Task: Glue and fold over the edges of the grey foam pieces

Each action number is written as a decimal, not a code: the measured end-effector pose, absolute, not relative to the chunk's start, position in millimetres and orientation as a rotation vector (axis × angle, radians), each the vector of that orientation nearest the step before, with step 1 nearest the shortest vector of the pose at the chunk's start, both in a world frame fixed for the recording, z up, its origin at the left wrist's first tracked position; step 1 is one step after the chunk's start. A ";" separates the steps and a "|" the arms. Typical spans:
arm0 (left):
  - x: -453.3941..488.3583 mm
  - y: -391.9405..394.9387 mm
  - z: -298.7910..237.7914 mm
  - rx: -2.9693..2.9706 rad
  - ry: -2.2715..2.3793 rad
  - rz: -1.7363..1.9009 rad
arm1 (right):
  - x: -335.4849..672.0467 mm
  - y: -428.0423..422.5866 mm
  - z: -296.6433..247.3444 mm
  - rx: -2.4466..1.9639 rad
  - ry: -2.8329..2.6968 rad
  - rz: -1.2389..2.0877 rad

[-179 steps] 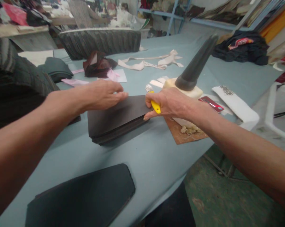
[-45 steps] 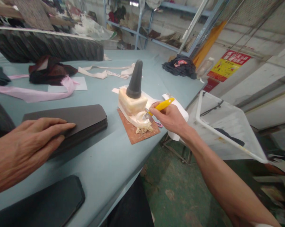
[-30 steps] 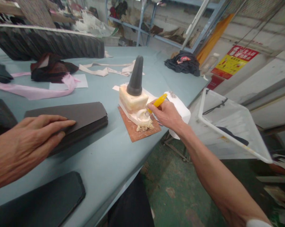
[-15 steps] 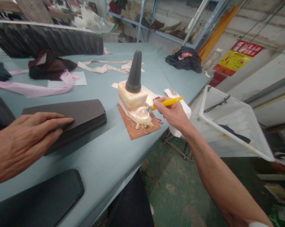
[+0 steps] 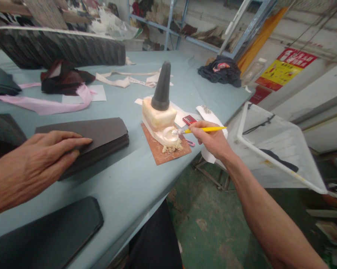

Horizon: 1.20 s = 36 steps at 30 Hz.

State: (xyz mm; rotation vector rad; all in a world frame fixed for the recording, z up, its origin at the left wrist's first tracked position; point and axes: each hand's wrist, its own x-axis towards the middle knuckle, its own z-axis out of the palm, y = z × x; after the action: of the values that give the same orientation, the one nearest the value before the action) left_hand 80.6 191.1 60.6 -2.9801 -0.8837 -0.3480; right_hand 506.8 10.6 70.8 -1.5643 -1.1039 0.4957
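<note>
My right hand (image 5: pixel 211 140) pinches a yellow-handled brush (image 5: pixel 204 130), its bristle tip dipped into the pale paste pooled at the foot of a cream block (image 5: pixel 158 118). A dark grey cone (image 5: pixel 161 87) stands on that block, and the block rests on a brown board (image 5: pixel 168 149). My left hand (image 5: pixel 36 164) lies flat, fingers stretched, on a stack of dark grey sheets (image 5: pixel 101 136) to the left. A separate dark sheet (image 5: pixel 47 239) lies near the table's front edge.
The blue-covered table (image 5: pixel 134 186) also carries pink and white fabric strips (image 5: pixel 47 106), a dark cloth heap (image 5: pixel 221 74), a small red object (image 5: pixel 190 120) and white paper. A white wire-framed bin (image 5: pixel 271 149) stands right of the table over a green floor.
My right hand moved from the sheet stack over to the cream block. In the last half second the brush handle has tilted flatter, its tip staying in the paste. My left hand stays on the stack.
</note>
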 end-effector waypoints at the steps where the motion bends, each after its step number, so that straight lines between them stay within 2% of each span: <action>1: 81.3 190.3 61.6 -2.981 -0.891 -0.342 | 506.6 10.2 70.0 -1.560 -1.083 0.504; 15: 87.1 187.9 63.7 -2.950 -0.893 -0.342 | 507.3 6.0 23.0 -1.425 -0.690 0.576; 21: 84.3 189.7 62.9 -2.916 -0.765 -0.312 | 507.5 4.8 18.3 -1.398 -0.591 0.590; 36: 81.5 205.3 67.2 -3.012 -0.811 -0.250 | 502.0 5.7 25.0 -1.277 -0.347 0.737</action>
State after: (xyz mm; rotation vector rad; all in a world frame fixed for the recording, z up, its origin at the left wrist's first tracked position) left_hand 81.5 205.3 67.2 -3.0123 -0.8109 -0.2504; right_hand 502.0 5.7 25.0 -1.2773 -0.3473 0.7375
